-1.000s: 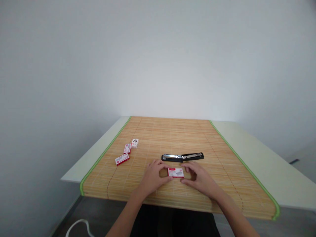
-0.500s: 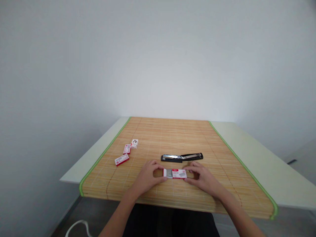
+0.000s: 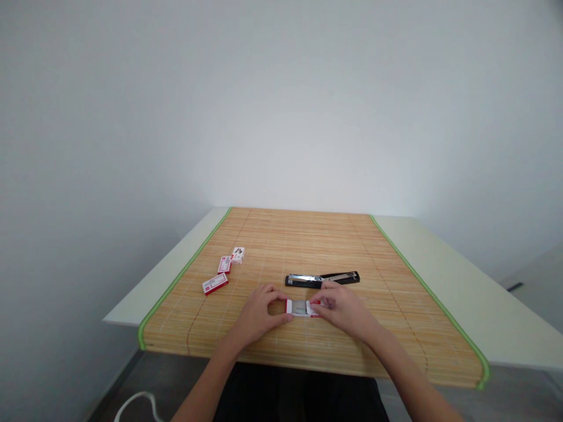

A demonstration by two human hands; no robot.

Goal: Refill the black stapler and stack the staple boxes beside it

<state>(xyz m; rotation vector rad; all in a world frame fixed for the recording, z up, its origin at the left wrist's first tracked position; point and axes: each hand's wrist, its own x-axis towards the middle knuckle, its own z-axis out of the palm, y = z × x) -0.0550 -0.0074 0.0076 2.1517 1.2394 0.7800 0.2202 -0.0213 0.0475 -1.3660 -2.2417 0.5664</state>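
Observation:
A red-and-white box of staples [image 3: 312, 310] lies partly slid open on the mat, its inner tray showing grey at the left. My left hand [image 3: 258, 313] grips the tray's left end between thumb and fingers. My right hand [image 3: 345, 308] reaches over the right part of the box and hides much of it. Its thumb and fingertips are pinched together by the sleeve's edge; what they hold, if anything, is too small to make out. Just beyond the hands lies a long black stapler [image 3: 303, 281], opened out, with its metal channel exposed.
Three small boxes sit to the left: a red-and-white one [image 3: 215, 283], a second one [image 3: 224, 264] and a white one with a dark picture [image 3: 238, 255]. A green-edged bamboo mat [image 3: 303, 234] covers the middle of the white table [image 3: 440, 275]. Behind stands a wall [image 3: 290, 105].
My right hand has let go of the box's right end and moved left over it, fingertips now at the tray's opening. My left hand still holds the left end.

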